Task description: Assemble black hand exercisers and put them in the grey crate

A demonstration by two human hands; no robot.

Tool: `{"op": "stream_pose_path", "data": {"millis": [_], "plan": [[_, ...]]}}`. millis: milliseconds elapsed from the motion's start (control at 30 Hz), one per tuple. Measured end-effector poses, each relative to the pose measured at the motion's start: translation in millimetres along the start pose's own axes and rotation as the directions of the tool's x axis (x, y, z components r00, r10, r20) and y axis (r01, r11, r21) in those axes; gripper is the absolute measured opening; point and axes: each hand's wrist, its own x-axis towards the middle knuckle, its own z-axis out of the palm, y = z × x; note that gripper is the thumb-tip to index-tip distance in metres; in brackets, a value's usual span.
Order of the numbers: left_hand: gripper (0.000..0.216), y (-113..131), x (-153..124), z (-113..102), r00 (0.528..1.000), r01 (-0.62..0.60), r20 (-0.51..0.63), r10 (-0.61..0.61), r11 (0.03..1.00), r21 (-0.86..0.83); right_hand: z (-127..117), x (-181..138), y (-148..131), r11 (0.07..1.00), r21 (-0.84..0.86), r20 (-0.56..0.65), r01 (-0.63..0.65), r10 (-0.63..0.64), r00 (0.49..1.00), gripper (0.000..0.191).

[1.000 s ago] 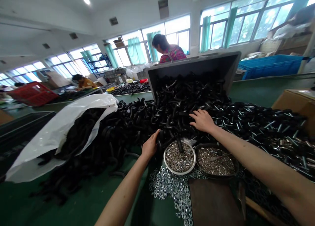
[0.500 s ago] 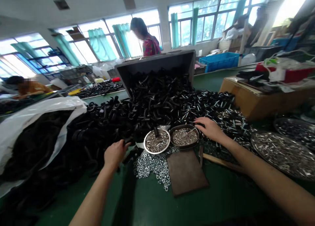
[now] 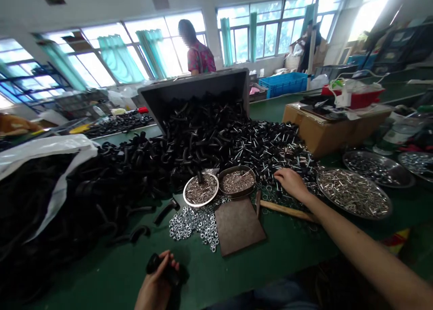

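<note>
My left hand [image 3: 157, 280] is low over the green table with its fingers wrapped round a black plastic handle [image 3: 154, 263]. My right hand [image 3: 292, 184] reaches to the lower edge of a heap of black-headed bolts [image 3: 270, 141], fingertips drawn together; whatever they pinch is hidden. Left of it are a dark oval tin [image 3: 237, 193] of small metal parts and a white-rimmed bowl [image 3: 186, 199] of metal pins. Loose metal nuts [image 3: 192, 223] lie in front of the bowl, beside a flat brown plate [image 3: 240, 229]. A hammer [image 3: 287, 211] rests under my right wrist.
Black curved handles [image 3: 203, 143] pile up before a tipped grey crate [image 3: 196, 84]. A white sack [image 3: 67, 150] is at the left. On the right are a cardboard box [image 3: 328, 129] and a metal tray [image 3: 382, 211] of pins. A person [image 3: 201, 57] stands behind the crate.
My left hand has come back from the black pile toward the table's near edge, carrying a black handle. My right hand has left the oval tin and moved to the bolt heap. The view has shifted right.
</note>
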Motion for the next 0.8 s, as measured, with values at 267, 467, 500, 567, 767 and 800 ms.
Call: {"op": "stream_pose_path", "data": {"millis": [267, 467, 500, 567, 767, 800], "plan": [[0.022, -5, 1, 16, 0.998, -0.068, -0.006, 0.068, 0.995, 0.067, 10, 47, -4, 0.972, -0.168, -0.031, -0.163, 0.160, 0.987, 0.030], [0.037, -11, 9, 18, 0.997, -0.077, 0.033, 0.074, 0.989, 0.129, 21, 13, -21, 0.986, -0.163, 0.024, 0.018, -0.014, 1.000, 0.030], [0.040, -12, 11, 17, 0.996, -0.087, 0.039, 0.082, 0.985, 0.147, 19, 5, -20, 0.987, -0.150, 0.047, 0.060, -0.053, 0.997, 0.032], [0.047, -10, 15, 14, 0.993, -0.120, 0.043, 0.114, 0.973, 0.195, 12, -6, -16, 0.985, -0.120, 0.089, 0.123, -0.113, 0.990, 0.036], [0.057, 2, 15, 11, 0.983, -0.170, 0.003, 0.185, 0.895, 0.413, -9, 14, 11, 0.988, -0.144, 0.032, -0.054, 0.060, 0.998, 0.036], [0.059, 4, 14, 12, 0.981, -0.177, 0.002, 0.196, 0.879, 0.442, -10, 22, 14, 0.983, -0.154, 0.036, -0.099, 0.106, 0.994, 0.035]]}}
